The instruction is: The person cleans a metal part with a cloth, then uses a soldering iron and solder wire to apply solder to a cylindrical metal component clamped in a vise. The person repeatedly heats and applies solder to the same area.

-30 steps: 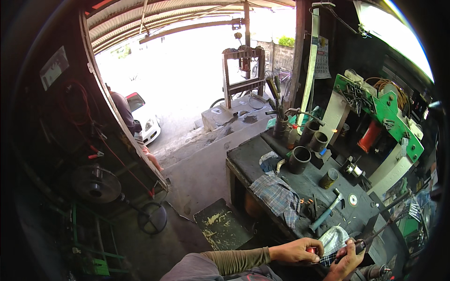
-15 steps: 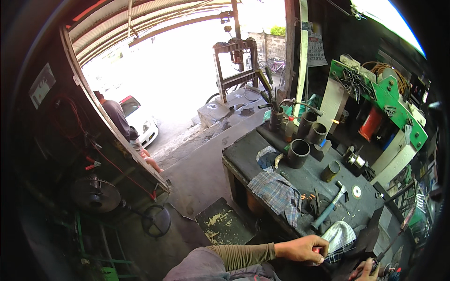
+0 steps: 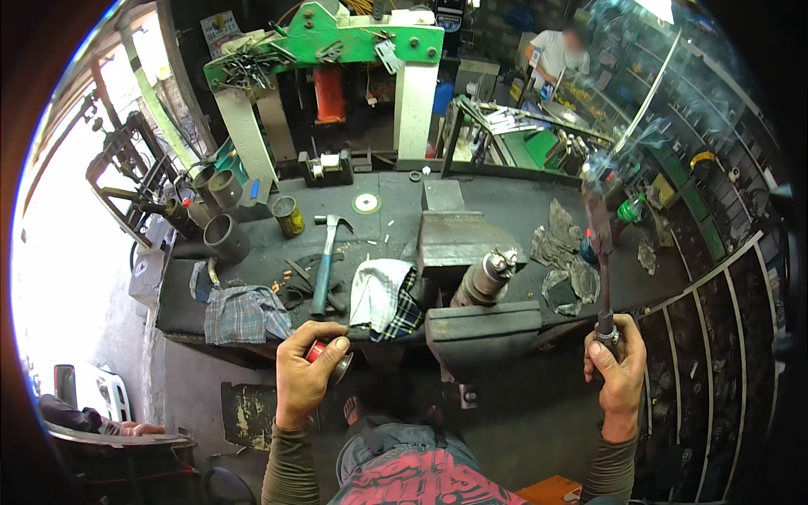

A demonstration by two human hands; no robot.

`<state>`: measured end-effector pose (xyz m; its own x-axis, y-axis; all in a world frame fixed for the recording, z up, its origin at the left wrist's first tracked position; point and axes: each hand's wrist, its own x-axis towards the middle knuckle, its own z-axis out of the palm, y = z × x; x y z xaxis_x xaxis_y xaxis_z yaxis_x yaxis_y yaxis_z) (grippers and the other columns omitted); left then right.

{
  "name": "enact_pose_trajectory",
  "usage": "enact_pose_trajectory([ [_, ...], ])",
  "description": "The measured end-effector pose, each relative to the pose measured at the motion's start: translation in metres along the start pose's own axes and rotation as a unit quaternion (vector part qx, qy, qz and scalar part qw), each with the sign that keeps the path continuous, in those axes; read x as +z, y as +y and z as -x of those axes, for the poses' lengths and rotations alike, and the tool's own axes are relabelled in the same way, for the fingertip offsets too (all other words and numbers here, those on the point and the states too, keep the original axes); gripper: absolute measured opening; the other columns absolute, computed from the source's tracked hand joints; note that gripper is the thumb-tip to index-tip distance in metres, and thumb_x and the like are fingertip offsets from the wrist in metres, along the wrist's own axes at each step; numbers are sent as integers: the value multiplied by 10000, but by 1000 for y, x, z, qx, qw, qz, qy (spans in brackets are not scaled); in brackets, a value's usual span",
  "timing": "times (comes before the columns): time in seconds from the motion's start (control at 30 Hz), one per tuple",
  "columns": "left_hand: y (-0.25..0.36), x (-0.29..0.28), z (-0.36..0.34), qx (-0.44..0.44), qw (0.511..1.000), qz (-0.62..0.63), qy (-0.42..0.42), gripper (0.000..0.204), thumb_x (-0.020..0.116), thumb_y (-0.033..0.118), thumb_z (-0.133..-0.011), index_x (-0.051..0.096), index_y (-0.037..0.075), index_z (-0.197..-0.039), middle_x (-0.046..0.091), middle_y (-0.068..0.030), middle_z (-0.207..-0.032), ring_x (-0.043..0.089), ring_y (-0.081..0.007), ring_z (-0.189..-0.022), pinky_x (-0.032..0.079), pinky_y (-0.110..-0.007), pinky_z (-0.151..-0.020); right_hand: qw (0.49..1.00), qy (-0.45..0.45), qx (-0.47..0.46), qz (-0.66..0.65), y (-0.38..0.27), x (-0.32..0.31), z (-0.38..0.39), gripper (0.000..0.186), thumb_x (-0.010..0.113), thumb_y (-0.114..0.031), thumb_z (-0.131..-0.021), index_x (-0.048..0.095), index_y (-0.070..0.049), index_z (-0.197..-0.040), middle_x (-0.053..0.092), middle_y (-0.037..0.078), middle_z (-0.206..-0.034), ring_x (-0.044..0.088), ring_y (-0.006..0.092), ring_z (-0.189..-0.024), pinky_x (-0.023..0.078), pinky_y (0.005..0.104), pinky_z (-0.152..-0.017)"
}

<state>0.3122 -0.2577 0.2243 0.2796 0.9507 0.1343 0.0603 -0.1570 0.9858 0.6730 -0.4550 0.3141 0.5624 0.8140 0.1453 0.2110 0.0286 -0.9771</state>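
In my left hand, fingers closed, is a small red spool with a round end showing near my thumb. My right hand grips the lower end of a long soldering iron, held upright, with smoke around its thick brownish head. Between my hands, a bench vise holds a cylindrical metal part, tilted, with shiny fittings on top. Left of the vise lie a white and dark checked cloth and a hammer with a blue-green handle.
The dark workbench carries a plaid rag, metal pipe cups, a yellowish can and crumpled plastic. Behind stands a green and white press frame. Shelving flanks the right; a person is at the back.
My view has swung right from the doorway to face the bench and vise. The soldering iron now stands upright in my right hand; the red spool is still in my left.
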Motion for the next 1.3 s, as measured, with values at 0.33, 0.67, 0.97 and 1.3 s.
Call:
enact_pose_trajectory([
  [0.33,36,62,-8,66,988,-130,-55,117,788,52,-863,777,-27,-949,734,-91,-853,678,-144,-807,523,-290,-757,935,-14,-82,345,1,-84,7,455,858,-29,-768,725,19,-1200,742,108,-995,682,189,-888,540,335,-868],
  [0.67,40,101,-42,90,982,-133,-103,89,779,36,-854,761,-27,-915,735,-79,-815,664,-117,-741,529,-284,-709,853,-10,-157,498,-43,-66,-7,520,901,-22,-674,767,-20,-1176,738,139,-940,699,283,-797,544,367,-720],
  [0.97,57,125,-39,111,969,-213,-59,101,802,101,-844,733,30,-860,702,-118,-791,698,-286,-730,542,-379,-701,808,-77,-213,544,-62,-75,-51,569,897,9,-599,775,-34,-1153,743,138,-950,702,296,-774,546,374,-669],
  [1.3,87,190,-3,52,959,-268,70,120,797,75,-816,682,44,-799,675,-107,-758,664,-286,-705,520,-394,-674,807,-211,-291,469,-53,-112,-123,553,896,11,-619,762,-1,-1155,709,148,-910,690,259,-687,532,351,-596],
])
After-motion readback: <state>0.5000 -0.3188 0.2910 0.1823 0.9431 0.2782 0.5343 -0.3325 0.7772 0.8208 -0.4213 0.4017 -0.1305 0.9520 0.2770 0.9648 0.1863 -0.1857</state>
